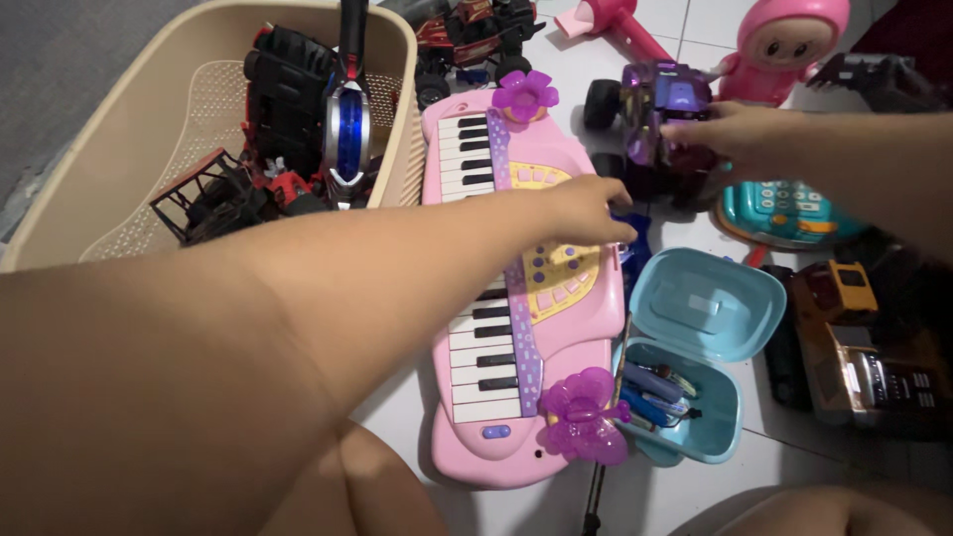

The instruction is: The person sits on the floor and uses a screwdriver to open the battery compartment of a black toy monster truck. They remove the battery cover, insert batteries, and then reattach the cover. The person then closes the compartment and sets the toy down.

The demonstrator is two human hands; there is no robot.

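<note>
My left hand (586,208) reaches across a pink toy keyboard (526,298) lying on the white tiled floor. Its fingertips touch the keyboard's right edge beside a small blue toy (635,248); whether it grips anything I cannot tell. My right hand (730,134) comes in from the right and rests closed on top of a shiny purple toy truck (650,109) with black wheels. Purple plastic flowers (526,94) sit at the keyboard's two ends.
A beige basket (129,129) at the left holds black and red toy vehicles and a blue-silver toy. An open light-blue case (695,337) holds small items. A pink doll toy (784,45), a teal toy phone (784,213) and a brown-yellow truck (854,337) lie at the right.
</note>
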